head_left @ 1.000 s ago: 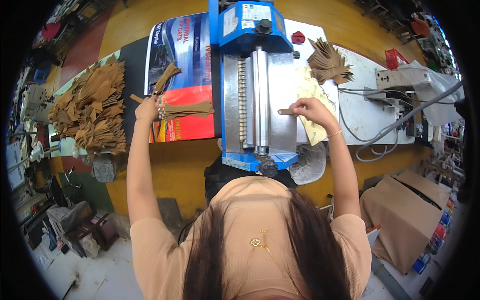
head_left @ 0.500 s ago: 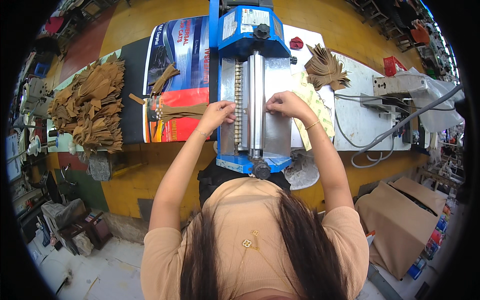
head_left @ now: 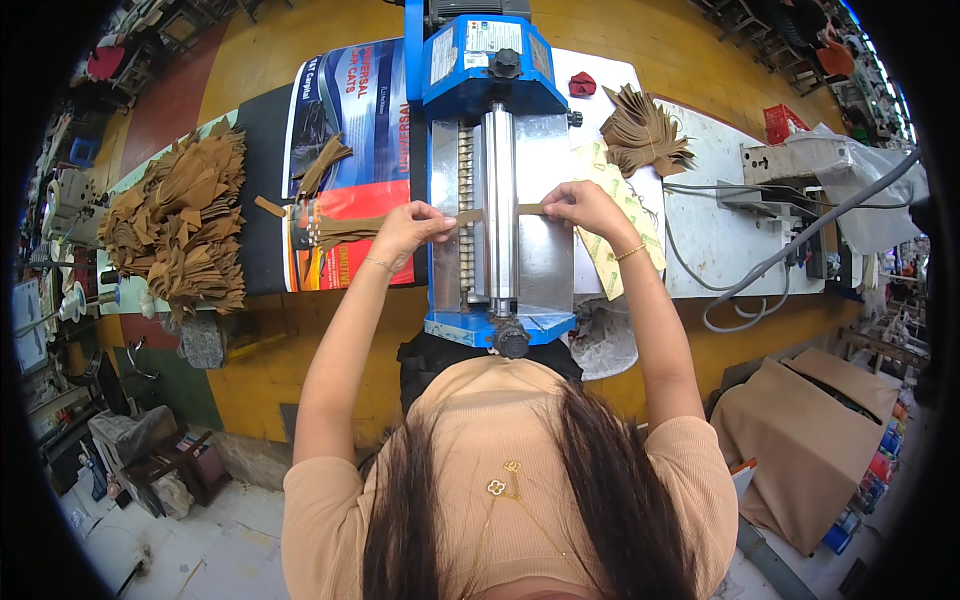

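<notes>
**Thin tan strip held across the roller**

A narrow tan strip lies crosswise over the steel roller of the blue machine, stretched between the two hands. It looks thin, light and limp, like cut leather or stiff fabric: it would sag or twist if held at one end only, so a hold at both ends, keeping it taut and flat, suits it best. It seems neither fragile nor slippery, though a pinch near the very tip could let it slide out.

The left hand has its fingers closed in a pinch on the strip's left end, just left of the toothed rail beside the roller. The right hand pinches the other end with its fingers just right of the roller, over the machine's flat steel plate.

Just behind the left hand's fingers, a bundle of like strips lies on a printed sheet on the bench. Well left of them a large heap of tan pieces is stacked. Beyond the right hand's fingers sit a smaller fan of pieces and a small red object; under that wrist lies a pale patterned sheet. Further right, grey cables run to another machine, and a cardboard box stands on the floor.
</notes>
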A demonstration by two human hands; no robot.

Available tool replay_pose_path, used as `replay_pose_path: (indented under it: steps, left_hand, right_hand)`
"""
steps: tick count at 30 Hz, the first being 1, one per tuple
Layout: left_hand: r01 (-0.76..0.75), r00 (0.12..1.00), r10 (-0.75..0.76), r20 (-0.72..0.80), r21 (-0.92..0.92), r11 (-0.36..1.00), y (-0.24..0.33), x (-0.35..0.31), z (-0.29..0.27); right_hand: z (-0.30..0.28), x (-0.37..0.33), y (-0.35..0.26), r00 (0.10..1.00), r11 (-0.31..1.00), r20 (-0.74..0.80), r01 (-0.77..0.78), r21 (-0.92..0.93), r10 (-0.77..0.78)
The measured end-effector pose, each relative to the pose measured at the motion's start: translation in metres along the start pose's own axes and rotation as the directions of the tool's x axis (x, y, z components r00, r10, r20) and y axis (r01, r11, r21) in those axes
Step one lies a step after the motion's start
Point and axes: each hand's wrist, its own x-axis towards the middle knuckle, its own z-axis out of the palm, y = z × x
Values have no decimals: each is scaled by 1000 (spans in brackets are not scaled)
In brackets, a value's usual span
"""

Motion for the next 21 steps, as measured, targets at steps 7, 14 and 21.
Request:
replay_pose_path:
  steps: [7,14,21]
  left_hand:
    - [-8,998,22,-63,217,976,18,-26,-31]
    - [-62,984,117,-135,351,934,36,-45,-67]
    - [-61,987,118,-112,415,908,58,-54,-99]
  right_hand:
    - [1,-1,-6,998,1000,-58,-13,23,14]
    - [-6,-2,-6,991,996,-125,56,75,-46]
    - [-8,-2,-17,988,992,-150,62,107,-46]
